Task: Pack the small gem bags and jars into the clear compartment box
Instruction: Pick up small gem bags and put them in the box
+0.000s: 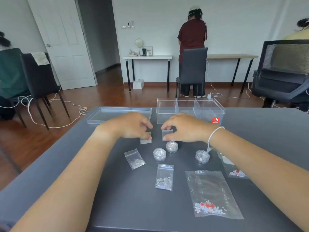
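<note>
The clear compartment box (190, 104) stands at the far side of the grey table, its dividers showing. My left hand (128, 125) pinches a small gem bag (145, 141) lying on the table. My right hand (185, 128) pinches another small gem bag (166, 133) between thumb and fingers, just in front of the box. Three round clear jars sit nearer me: one (172, 146), one (159, 154) and one (202, 156). More small gem bags lie at the left (134, 159) and the middle (164, 177). A large bag (212, 195) holds red and white gems.
The box's clear lid (100, 116) lies flat to the left of the box. Another gem bag (234, 171) is partly under my right forearm. Behind the table are chairs, floor cables and a standing person with their back turned.
</note>
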Available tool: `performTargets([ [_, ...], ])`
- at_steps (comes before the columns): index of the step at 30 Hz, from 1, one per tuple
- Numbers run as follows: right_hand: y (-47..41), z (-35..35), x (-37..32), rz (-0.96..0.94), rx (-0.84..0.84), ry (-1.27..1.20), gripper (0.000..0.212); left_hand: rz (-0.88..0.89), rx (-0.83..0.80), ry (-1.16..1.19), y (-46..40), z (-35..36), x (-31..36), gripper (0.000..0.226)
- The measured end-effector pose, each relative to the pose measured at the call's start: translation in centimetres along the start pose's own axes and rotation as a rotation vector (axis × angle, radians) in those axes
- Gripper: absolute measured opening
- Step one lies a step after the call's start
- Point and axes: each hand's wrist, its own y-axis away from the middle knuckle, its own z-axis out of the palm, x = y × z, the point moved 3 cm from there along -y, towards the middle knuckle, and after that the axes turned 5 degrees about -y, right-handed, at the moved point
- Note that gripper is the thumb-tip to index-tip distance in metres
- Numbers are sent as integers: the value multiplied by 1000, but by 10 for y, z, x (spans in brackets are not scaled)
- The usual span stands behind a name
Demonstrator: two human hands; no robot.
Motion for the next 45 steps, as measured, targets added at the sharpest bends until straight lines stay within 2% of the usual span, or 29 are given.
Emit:
performTargets([
  [3, -5, -1, -3, 68, -60, -40, 44, -29, -48, -46, 1, 1, 1, 37],
  [7, -6, -2, -3, 86, -65, -134, 37, -20, -25, -32, -2, 1, -1, 33],
  [14, -5, -20, 2, 40, 101, -298, 16, 7, 31, -7, -7, 4, -4, 13],
  [18, -15, -43, 10, 47, 267, -403, 18, 21, 80, 23, -7, 2, -5, 16],
  [21, -27, -53, 18, 80, 324, -428, 24, 66, 161, 58, -8, -2, -5, 17],
  [25, -44, -54, 27, 112, 380, -362, 35, 132, 295, 153, -9, -8, -4, 17],
  [32, -58, -44, 33, 133, 357, -334, 24, 247, 559, 236, -8, -16, 0, 14],
  [37, -60, -35, 31, 135, 287, -259, 24, 284, 612, 240, -6, -17, 5, 22],
  [45, -61, -29, 36, 163, 299, -81, 33, 310, 652, 251, -7, -16, 7, 28],
])
